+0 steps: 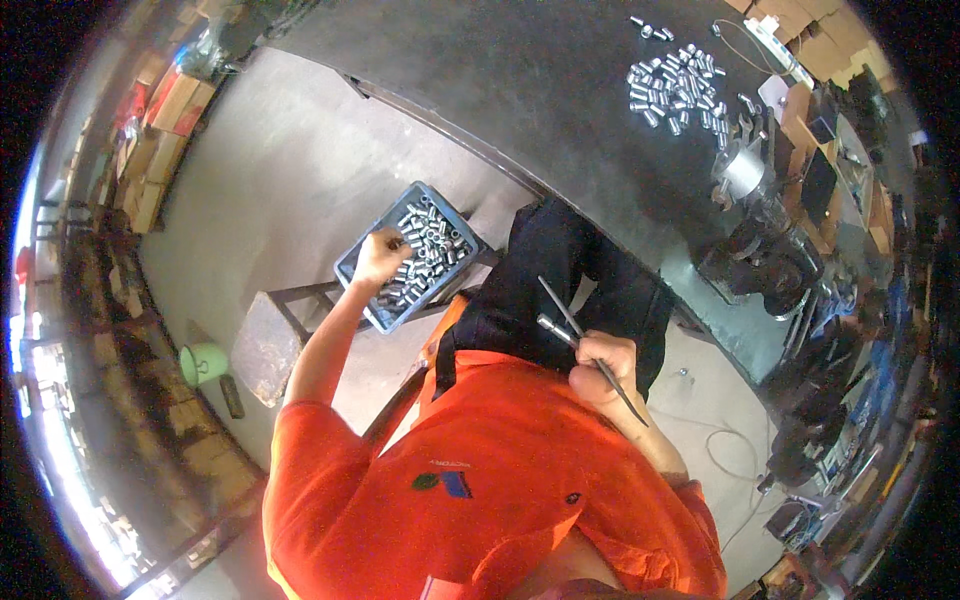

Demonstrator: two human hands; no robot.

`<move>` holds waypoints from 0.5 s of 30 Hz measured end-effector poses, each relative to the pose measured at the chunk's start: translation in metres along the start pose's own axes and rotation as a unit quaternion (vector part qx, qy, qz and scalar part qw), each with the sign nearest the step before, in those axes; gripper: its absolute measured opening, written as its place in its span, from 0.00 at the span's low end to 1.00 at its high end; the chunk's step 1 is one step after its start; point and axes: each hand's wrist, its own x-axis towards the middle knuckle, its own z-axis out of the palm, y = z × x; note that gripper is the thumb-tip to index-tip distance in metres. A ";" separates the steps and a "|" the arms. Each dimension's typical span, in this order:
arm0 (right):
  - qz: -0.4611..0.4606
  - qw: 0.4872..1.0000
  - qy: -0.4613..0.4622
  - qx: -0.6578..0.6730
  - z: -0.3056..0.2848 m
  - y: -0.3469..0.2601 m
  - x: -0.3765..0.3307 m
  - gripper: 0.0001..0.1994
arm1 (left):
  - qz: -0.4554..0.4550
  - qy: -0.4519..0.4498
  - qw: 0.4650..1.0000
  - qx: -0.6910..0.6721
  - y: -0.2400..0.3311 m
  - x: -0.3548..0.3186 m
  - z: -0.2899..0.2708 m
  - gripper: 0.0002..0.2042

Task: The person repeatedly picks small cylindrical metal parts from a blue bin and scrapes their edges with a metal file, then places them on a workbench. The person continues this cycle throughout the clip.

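Observation:
My left hand (380, 258) reaches into a blue plastic crate (392, 319) at the left. Its fingers are bent together over a heap of short, shiny metal sleeves (433, 237); whatever is between them is hidden. In front of my body, my right hand (604, 366) is closed around a long, thin, dark metal rod (560, 305), which sticks out on both sides of the fist. The same fist also grips a small silver cylindrical metal piece (556, 329), its end pointing up and left beside the rod.
A dark workbench (520, 95) spans the far side. On it lie loose metal sleeves (677, 88), and a clamping device (742, 180) stands at the right. The crate rests on a low stand (310, 293). A green mug-shaped container (204, 363) sits on the floor, left.

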 end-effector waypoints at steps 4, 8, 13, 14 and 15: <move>-0.019 0.999 -0.036 0.013 -0.001 -0.006 0.010 0.11 | -0.022 -0.127 0.937 -0.325 0.059 -0.043 0.014 0.13; -0.024 0.999 -0.042 0.018 -0.003 -0.017 0.019 0.11 | -0.093 -0.275 0.805 -0.518 0.113 -0.078 0.044 0.17; -0.011 0.999 -0.041 0.010 -0.009 -0.013 0.018 0.11 | -0.126 -0.355 0.709 -0.596 0.137 -0.093 0.057 0.16; -0.007 0.999 -0.041 0.013 -0.010 -0.012 0.017 0.11 | -0.086 -0.358 0.743 -0.559 0.136 -0.092 0.057 0.16; -0.004 0.999 -0.041 0.017 -0.010 -0.010 0.018 0.11 | -0.045 -0.359 0.773 -0.521 0.133 -0.090 0.056 0.17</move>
